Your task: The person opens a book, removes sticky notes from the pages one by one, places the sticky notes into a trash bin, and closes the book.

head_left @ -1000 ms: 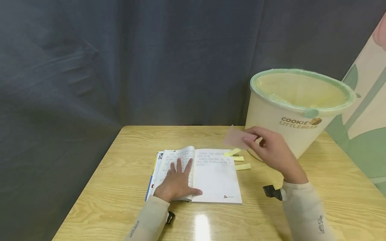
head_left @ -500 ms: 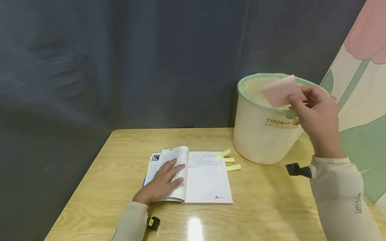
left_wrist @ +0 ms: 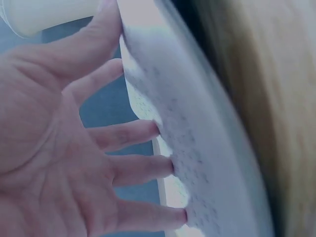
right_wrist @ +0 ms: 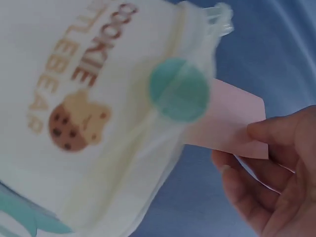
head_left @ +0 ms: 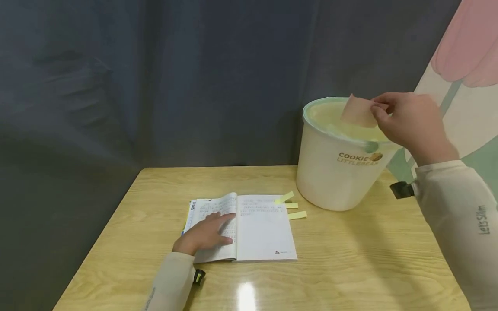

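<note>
My right hand [head_left: 416,125] pinches a pink sticky note [head_left: 359,112] by one edge, between thumb and fingers, over the mouth of a cream trash can [head_left: 336,172]. In the right wrist view, the far part of the note [right_wrist: 232,121] is hidden behind the can's rim. An open book [head_left: 266,229] lies on the table, printed text on its pages. On its left page rests my left hand [head_left: 204,234], fingers spread. Seen from the left wrist, several fingertips [left_wrist: 165,166] touch the page. Yellow sticky tabs [head_left: 297,215] stick out from the book's right edge.
The wooden table [head_left: 330,268] reaches back to a dark curtain [head_left: 225,86]. The trash can stands at the back right, with a thin liner over its green rim. A wall with a painted pink flower [head_left: 467,43] is behind it on the right.
My right hand has carried the pink note from beside the book up and right, over the trash can. My left hand has slid slightly left on the page. The view has shifted right.
</note>
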Motion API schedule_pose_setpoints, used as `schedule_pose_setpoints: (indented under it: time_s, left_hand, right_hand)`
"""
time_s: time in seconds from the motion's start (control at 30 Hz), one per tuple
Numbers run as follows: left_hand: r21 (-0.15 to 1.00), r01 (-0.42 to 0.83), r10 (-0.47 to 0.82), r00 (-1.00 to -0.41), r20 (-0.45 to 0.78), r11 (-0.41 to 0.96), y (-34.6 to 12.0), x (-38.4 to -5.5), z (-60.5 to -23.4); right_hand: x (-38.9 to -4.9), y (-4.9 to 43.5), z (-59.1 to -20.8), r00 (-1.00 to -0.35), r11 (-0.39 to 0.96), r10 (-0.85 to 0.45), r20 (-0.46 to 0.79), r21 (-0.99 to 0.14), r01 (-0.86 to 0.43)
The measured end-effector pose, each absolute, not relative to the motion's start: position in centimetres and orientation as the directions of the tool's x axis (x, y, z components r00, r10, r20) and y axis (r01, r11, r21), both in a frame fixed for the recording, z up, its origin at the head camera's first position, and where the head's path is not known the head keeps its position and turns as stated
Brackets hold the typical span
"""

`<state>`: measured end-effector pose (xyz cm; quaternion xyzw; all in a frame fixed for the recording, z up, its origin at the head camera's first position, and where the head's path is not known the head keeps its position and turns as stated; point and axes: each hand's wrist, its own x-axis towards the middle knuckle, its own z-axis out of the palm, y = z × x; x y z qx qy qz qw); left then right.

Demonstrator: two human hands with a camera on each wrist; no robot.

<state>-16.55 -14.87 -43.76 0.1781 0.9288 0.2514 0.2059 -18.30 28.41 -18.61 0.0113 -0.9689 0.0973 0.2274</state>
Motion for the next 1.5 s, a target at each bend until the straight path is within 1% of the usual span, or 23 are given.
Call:
schedule_pose_setpoints:
  time_s: [0.07, 0.13, 0.3, 0.47, 0.63, 0.77, 0.9, 1.07, 1.33, 1.4, 1.5]
  left_hand:
    - [0.534, 0.216, 0.425, -0.851, -0.307, 0.818, -14.7, -16.6, -43.7]
    - [0.517, 0.208, 0.411, -0.855, -0.316, 0.83, -14.6, -16.7, -43.7]
    - [0.479, 0.215, 0.408, -0.845, -0.346, 0.851, -13.8, -17.6, -43.6]
    - [0.469, 0.212, 0.424, -0.808, -0.41, 0.858, -13.1, -18.9, -42.8]
    - [0.45, 0.184, 0.409, -0.778, -0.477, 0.874, -13.0, -19.7, -42.0]
    - [0.388, 0.128, 0.323, -0.808, -0.493, 0.913, -12.4, -19.8, -42.2]
    - [0.335, 0.081, 0.243, -0.845, -0.476, 0.939, -11.7, -19.7, -42.8]
    - [0.33, 0.059, 0.215, -0.861, -0.46, 0.942, -11.3, -19.4, -43.6]
    - [0.332, 0.056, 0.207, -0.874, -0.44, 0.942, -11.5, -19.2, -44.0]
    - [0.338, 0.055, 0.209, -0.874, -0.439, 0.94, -11.6, -19.1, -43.9]
    - [0.345, 0.059, 0.216, -0.873, -0.438, 0.937, -11.7, -18.9, -43.8]
  right_hand:
    - [-19.1, 29.0, -18.7, -0.924, 0.988, -0.02, 0.383, -0.135, -0.078]
    - [-19.7, 29.5, -18.8, -0.945, 0.99, -0.04, 0.324, -0.115, -0.082]
    - [-21.0, 30.9, -18.5, -0.985, 0.994, -0.048, 0.169, -0.086, -0.063]
    - [-22.7, 31.2, -17.6, -0.997, 0.997, -0.054, 0.061, -0.046, -0.057]
    - [-24.6, 30.0, -17.7, -0.998, 0.997, -0.055, 0.003, -0.055, -0.055]
    - [-25.5, 29.2, -18.9, -0.999, 0.993, -0.047, -0.009, -0.105, -0.046]
    - [-25.8, 28.9, -20.0, -0.999, 0.986, -0.034, 0.021, -0.165, -0.037]
    - [-25.8, 29.3, -20.1, -0.998, 0.987, -0.044, 0.042, -0.151, -0.05]
    - [-26.0, 29.2, -19.6, -0.997, 0.99, -0.071, -0.013, -0.125, -0.068]
    - [-25.8, 28.8, -19.5, -0.998, 0.988, -0.066, 0.012, -0.143, -0.067]
    - [-24.6, 27.7, -19.3, -0.988, 0.975, -0.057, 0.143, -0.207, -0.086]
